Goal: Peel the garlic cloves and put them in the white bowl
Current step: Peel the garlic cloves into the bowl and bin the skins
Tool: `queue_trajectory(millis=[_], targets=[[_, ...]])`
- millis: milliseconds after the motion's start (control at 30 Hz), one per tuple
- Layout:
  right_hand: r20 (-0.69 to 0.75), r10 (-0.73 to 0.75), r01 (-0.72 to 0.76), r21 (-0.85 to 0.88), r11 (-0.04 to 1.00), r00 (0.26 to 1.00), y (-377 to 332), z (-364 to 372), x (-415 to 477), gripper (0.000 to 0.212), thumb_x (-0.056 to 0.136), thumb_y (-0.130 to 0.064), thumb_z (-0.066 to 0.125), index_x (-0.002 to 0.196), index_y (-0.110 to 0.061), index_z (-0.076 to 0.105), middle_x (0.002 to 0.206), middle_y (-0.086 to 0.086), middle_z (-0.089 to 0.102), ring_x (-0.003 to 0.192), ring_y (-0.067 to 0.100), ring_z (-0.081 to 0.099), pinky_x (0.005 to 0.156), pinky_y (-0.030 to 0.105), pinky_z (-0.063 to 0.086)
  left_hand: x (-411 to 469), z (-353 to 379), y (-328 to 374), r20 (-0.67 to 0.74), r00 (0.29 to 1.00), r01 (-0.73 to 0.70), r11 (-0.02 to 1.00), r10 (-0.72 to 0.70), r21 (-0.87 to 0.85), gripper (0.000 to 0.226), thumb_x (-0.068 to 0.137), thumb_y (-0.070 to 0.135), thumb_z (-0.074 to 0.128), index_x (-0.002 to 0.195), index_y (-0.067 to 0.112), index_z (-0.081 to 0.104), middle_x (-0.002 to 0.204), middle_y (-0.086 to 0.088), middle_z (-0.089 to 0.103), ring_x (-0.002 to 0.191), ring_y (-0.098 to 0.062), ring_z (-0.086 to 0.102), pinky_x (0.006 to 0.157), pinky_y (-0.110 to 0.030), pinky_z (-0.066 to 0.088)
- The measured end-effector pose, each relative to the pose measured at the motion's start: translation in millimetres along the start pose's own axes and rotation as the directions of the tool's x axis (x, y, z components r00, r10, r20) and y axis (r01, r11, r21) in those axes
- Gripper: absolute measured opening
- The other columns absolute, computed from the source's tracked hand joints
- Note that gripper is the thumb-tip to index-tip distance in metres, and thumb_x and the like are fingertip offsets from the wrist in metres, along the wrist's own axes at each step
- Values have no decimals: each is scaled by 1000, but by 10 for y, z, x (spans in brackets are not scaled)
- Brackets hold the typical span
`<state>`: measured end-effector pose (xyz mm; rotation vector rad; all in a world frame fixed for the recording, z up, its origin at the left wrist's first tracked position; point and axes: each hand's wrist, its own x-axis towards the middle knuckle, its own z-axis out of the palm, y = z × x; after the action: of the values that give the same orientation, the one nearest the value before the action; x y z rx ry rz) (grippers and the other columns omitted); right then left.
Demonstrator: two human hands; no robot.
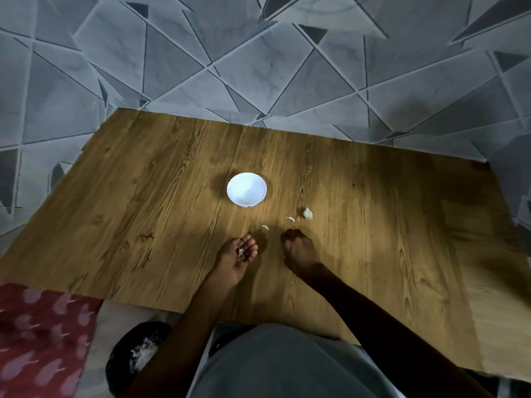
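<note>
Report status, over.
Left hand cups skin scraps. Right hand curled, contents hidden. Clove on table, apart from white bowl. Nothing between them.

A wooden board (161,193) is laid on grey geometric tiles (258,67), a red patterned cloth (43,337) and a dark round container (129,360) being set off its near-left corner

Your left hand (238,254) lies palm up, fingers curled round garlic skin scraps (240,251). Your right hand (298,248) is fisted beside it, contents hidden. Garlic clove (308,214) and two smaller garlic pieces (265,227) lie near the white bowl (246,188) on the wooden board (143,196).
</note>
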<state>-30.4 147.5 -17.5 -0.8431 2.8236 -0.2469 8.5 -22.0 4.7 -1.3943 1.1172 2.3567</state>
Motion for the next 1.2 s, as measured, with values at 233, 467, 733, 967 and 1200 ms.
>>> queue_trajectory(millis=[233,467,733,967,1200], targets=[[26,167,-167,312,935,986,-112,-124,-61,20,81,-4,64,100,-4,69,103,11,70,95,26,66,74,27,47,-79,13,-69,-16,1000,16,1000,-16,-19,32,104,18,34,92,6,61,84,-10,65,77,-20,60,67,-28,49],[-55,-59,72,289,955,997,-715,-311,-343,16,87,-8,58,90,-14,72,90,4,68,77,18,64,69,26,47,-389,-34,-295,68,993,100,994,-97,-53,30,103,13,39,88,0,62,60,-13,68,73,-25,60,63,-33,48],[-77,-125,147,477,867,989,-1020,-250,-497,11,82,-9,64,82,-11,75,86,4,72,77,18,66,70,26,51,-641,-376,-327,35,989,147,962,-143,-231,36,103,16,35,81,0,59,57,-14,64,61,-24,60,65,-32,47],[135,-154,-1,756,655,979,-1698,-139,-493,29,80,4,59,98,-8,77,98,2,76,87,9,70,83,23,55,-652,-1351,-387,-67,997,-6,899,-26,-438,36,100,12,29,92,-4,60,88,-16,64,70,-23,62,58,-25,54],[243,-350,52,751,658,905,-2802,397,-485,27,90,-3,61,108,-18,75,103,-6,75,92,0,67,82,13,49,-809,-2704,-380,-227,973,-112,788,-36,-606,33,103,14,31,90,5,60,63,-8,67,46,-14,64,41,-21,51]])
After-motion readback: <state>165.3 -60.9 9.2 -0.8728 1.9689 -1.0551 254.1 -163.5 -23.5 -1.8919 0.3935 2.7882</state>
